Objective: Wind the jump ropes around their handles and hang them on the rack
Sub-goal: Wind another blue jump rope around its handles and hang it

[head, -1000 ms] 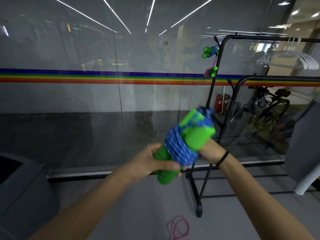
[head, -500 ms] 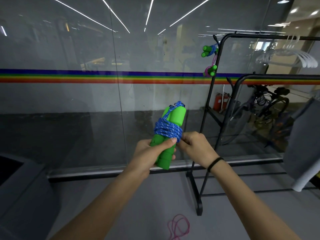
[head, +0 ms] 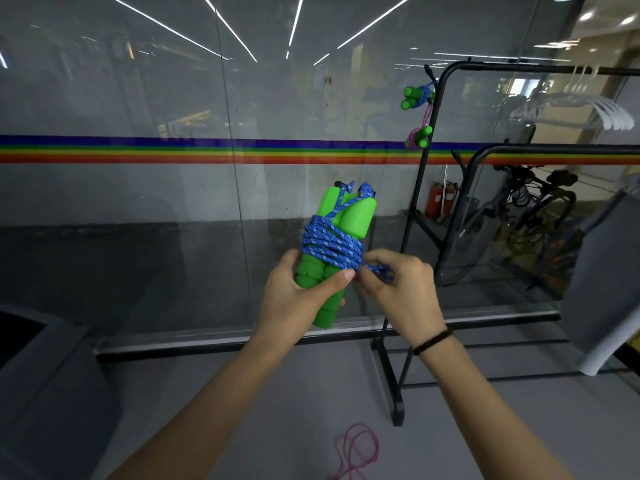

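Observation:
My left hand (head: 298, 306) grips the lower end of two green foam handles (head: 356, 216), held upright side by side. A blue braided rope (head: 329, 245) is wound several times around their middle. My right hand (head: 401, 289) pinches the loose end of that blue rope just right of the coil. On the black rack (head: 429, 161) to the right hang two wound ropes: a blue one with green handles (head: 415, 97) near the top corner and a pink one with green handles (head: 419, 136) just below it.
A loose pink rope (head: 353, 448) lies on the grey floor below my arms. A glass wall with a rainbow stripe (head: 173, 150) stands ahead. White hangers (head: 588, 109) hang on the rack's top bar. A grey bin (head: 41, 375) sits at the left.
The handles swung from tilted to upright and steadied in my left hand. My right hand came off the bundle's top and now pinches the rope's end beside the coil.

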Motion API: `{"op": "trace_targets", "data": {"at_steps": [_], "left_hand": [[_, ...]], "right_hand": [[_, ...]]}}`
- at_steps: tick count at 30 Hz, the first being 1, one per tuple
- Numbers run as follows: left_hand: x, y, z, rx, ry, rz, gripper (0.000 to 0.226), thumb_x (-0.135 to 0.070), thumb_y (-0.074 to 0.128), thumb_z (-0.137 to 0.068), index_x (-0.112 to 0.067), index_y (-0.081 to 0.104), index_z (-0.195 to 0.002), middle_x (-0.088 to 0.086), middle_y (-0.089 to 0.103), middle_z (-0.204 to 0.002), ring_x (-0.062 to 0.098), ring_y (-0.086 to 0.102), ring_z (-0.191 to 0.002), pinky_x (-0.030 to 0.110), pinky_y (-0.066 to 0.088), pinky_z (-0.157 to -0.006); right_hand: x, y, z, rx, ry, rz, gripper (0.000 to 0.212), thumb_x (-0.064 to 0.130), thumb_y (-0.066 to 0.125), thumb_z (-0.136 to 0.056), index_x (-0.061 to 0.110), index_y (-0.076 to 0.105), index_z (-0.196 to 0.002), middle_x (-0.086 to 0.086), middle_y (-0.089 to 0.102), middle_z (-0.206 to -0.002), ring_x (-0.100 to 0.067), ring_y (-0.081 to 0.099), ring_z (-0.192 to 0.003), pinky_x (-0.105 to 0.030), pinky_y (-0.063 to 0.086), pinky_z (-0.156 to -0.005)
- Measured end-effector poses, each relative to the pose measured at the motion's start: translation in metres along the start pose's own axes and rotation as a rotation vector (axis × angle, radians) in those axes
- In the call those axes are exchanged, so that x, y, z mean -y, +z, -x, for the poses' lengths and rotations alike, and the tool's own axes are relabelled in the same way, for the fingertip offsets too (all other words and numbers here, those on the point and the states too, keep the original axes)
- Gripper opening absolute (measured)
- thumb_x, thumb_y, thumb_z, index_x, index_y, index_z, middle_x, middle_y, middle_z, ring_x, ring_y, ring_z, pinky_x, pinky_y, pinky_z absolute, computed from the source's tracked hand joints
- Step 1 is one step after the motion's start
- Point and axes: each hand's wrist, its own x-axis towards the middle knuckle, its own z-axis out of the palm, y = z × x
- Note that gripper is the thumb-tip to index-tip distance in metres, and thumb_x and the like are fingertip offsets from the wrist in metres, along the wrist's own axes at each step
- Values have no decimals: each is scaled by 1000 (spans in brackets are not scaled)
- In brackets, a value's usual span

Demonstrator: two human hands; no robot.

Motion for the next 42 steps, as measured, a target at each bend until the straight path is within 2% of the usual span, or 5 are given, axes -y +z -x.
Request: {"op": "trace_targets", "data": {"at_steps": [15,23,29,35,42], "left_hand": [[-4,-4,5,34,-49,126,35,-11,76,-71,5,63,-99,11,69,-77,18,66,-59,31,58,-57],[1,-2,12,20,-27,111,36,-10,75,-71,3,60,-102,10,71,-79,16,68,-59,33,59,-59],[2,-2,13,25,-24,94,38,-9,74,-73,-1,58,-107,9,71,-85,16,68,-62,31,59,-58],[-1,-1,19,38,-14,75,40,-5,73,-74,-4,54,-110,7,70,-87,19,68,-63,26,55,-54],[9,-3,22,-53,90,-135,46,-25,81,-62,-22,55,-100,5,70,-91,26,70,-83,50,57,-77]], "right_hand": [[9,2,30,-172,104,-511,3,22,64,-77,25,65,-76,2,66,-70,-32,57,-63,-41,47,-61],[13,-2,29,-145,61,-619,11,1,60,-83,8,68,-84,-8,62,-88,-13,62,-72,-19,51,-59],[21,2,29,-176,-44,-534,26,4,59,-83,21,65,-101,-8,62,-87,-18,64,-74,-29,55,-73],[27,0,26,-236,-72,-534,18,5,72,-73,22,68,-77,6,68,-76,-12,65,-74,-28,53,-70],[29,0,25,-149,-250,-274,14,1,68,-76,10,73,-85,-5,61,-87,-3,58,-84,-12,46,-76]]}}
